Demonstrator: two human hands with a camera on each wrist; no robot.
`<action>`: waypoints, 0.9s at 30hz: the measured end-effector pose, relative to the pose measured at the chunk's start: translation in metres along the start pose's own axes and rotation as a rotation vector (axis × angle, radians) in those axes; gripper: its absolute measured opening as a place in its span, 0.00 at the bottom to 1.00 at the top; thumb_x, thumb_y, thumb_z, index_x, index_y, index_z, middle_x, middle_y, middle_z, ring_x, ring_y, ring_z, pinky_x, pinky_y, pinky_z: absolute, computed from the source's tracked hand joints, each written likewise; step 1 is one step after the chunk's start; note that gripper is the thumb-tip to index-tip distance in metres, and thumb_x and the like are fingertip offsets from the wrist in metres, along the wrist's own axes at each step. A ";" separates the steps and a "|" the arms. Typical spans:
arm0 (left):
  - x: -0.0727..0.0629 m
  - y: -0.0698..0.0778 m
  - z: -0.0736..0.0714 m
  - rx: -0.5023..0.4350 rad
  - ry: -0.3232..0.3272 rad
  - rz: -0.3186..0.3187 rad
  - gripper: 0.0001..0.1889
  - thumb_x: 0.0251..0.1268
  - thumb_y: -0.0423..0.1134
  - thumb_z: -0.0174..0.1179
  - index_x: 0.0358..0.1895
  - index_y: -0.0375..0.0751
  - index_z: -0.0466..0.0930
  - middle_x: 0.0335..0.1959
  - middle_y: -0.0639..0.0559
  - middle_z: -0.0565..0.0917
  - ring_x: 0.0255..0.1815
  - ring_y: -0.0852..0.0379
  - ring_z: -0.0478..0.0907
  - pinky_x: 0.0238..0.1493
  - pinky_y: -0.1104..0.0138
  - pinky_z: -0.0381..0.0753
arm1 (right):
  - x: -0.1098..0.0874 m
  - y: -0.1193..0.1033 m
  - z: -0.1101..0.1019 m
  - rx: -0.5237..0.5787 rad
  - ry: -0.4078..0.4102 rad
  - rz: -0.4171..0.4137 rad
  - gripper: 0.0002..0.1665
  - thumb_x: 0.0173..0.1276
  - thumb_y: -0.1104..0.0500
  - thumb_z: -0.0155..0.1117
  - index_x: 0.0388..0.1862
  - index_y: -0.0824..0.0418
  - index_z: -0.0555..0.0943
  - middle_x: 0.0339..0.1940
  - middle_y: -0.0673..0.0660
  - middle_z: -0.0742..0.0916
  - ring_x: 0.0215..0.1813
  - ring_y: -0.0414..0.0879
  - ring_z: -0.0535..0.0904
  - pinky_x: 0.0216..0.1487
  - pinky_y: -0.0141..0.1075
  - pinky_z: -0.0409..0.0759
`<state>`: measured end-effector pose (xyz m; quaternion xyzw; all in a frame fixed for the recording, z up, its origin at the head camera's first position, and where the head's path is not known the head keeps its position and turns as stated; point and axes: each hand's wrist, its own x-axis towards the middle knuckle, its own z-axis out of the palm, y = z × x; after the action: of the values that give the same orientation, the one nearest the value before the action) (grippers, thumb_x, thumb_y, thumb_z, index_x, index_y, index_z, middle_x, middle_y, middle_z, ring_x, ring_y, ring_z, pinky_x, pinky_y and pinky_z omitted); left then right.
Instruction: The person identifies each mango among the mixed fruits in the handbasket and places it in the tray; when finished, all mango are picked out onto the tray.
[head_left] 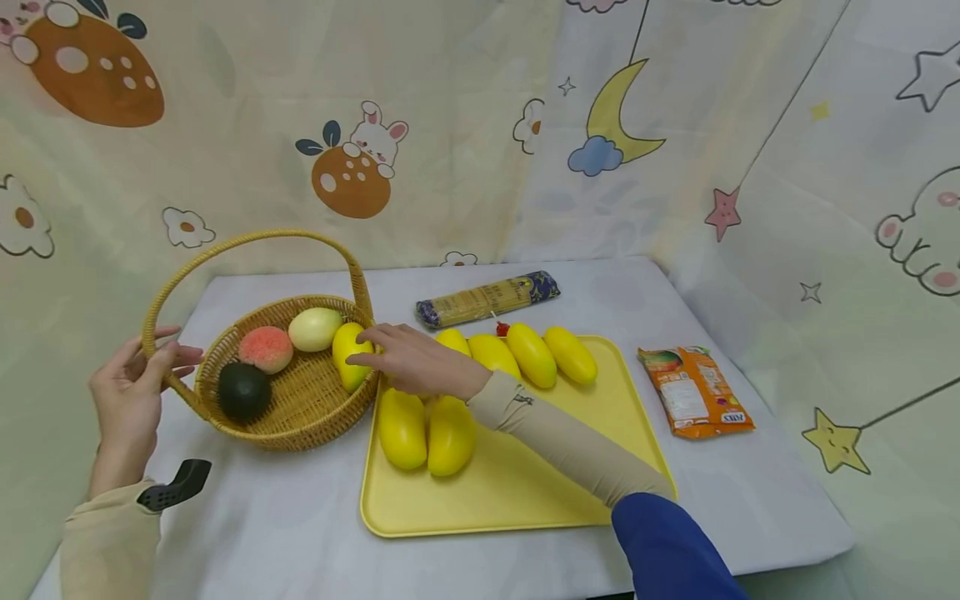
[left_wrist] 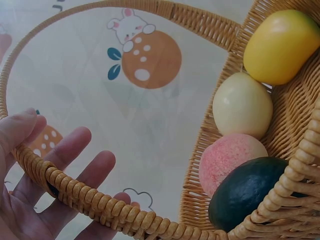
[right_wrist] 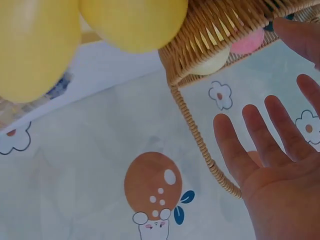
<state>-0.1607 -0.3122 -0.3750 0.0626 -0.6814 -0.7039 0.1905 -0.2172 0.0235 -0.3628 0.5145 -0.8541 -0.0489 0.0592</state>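
Note:
A wicker basket point(head_left: 300, 429) stands at the left of the table. My left hand point(head_left: 135, 392) holds its arched handle point(head_left: 247, 237) near the lower left end, thumb in front and fingers behind. Inside lie a dark green avocado-like fruit point(head_left: 244, 392), a pink peach point(head_left: 266, 348), a pale yellow-green fruit point(head_left: 315, 329) and a yellow mango point(head_left: 349, 357). Over the basket's right rim reaches my right hand point(head_left: 416, 358), its fingers extended above that mango. The right wrist view shows the right hand point(right_wrist: 280, 160) spread, with nothing in it.
Right of the basket, a yellow tray point(head_left: 525, 492) bears several mangoes point(head_left: 452, 437). A small red thing point(head_left: 502, 329) shows at its back edge. Behind it lies a long pack of noodles point(head_left: 487, 300). An orange snack bag point(head_left: 693, 392) is at the right.

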 end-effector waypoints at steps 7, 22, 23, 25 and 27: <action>-0.001 -0.001 0.003 -0.011 0.019 0.017 0.17 0.66 0.39 0.60 0.56 0.37 0.78 0.29 0.58 0.87 0.31 0.65 0.83 0.38 0.82 0.79 | 0.036 0.007 -0.001 -0.012 0.004 0.002 0.33 0.67 0.67 0.56 0.70 0.47 0.68 0.69 0.56 0.70 0.68 0.49 0.66 0.60 0.40 0.75; -0.002 -0.003 0.001 -0.013 0.028 0.006 0.17 0.66 0.39 0.61 0.56 0.37 0.78 0.29 0.58 0.87 0.32 0.65 0.83 0.38 0.81 0.79 | 0.075 0.008 0.017 -0.050 -0.068 -0.004 0.33 0.65 0.67 0.63 0.67 0.47 0.72 0.67 0.55 0.72 0.65 0.48 0.68 0.57 0.36 0.76; -0.001 -0.003 0.001 -0.021 0.025 0.010 0.17 0.65 0.39 0.61 0.56 0.37 0.78 0.29 0.57 0.87 0.32 0.65 0.84 0.38 0.81 0.80 | 0.078 0.008 0.018 -0.066 -0.081 -0.002 0.32 0.65 0.66 0.64 0.67 0.47 0.72 0.67 0.55 0.72 0.65 0.48 0.68 0.54 0.36 0.76; 0.000 -0.002 0.002 -0.030 0.018 0.019 0.17 0.65 0.38 0.61 0.56 0.37 0.78 0.29 0.57 0.87 0.33 0.64 0.84 0.38 0.81 0.80 | 0.083 0.008 0.019 -0.088 -0.110 0.007 0.33 0.64 0.64 0.66 0.67 0.46 0.72 0.66 0.54 0.72 0.64 0.48 0.68 0.51 0.37 0.77; 0.000 -0.002 0.002 -0.037 0.013 0.024 0.18 0.65 0.39 0.62 0.56 0.36 0.78 0.29 0.57 0.87 0.33 0.64 0.84 0.38 0.80 0.80 | 0.087 0.008 0.021 -0.089 -0.123 0.012 0.32 0.64 0.63 0.67 0.66 0.45 0.73 0.66 0.54 0.73 0.63 0.48 0.69 0.51 0.37 0.77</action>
<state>-0.1622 -0.3101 -0.3764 0.0555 -0.6678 -0.7135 0.2047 -0.2682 -0.0494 -0.3778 0.5023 -0.8561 -0.1180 0.0298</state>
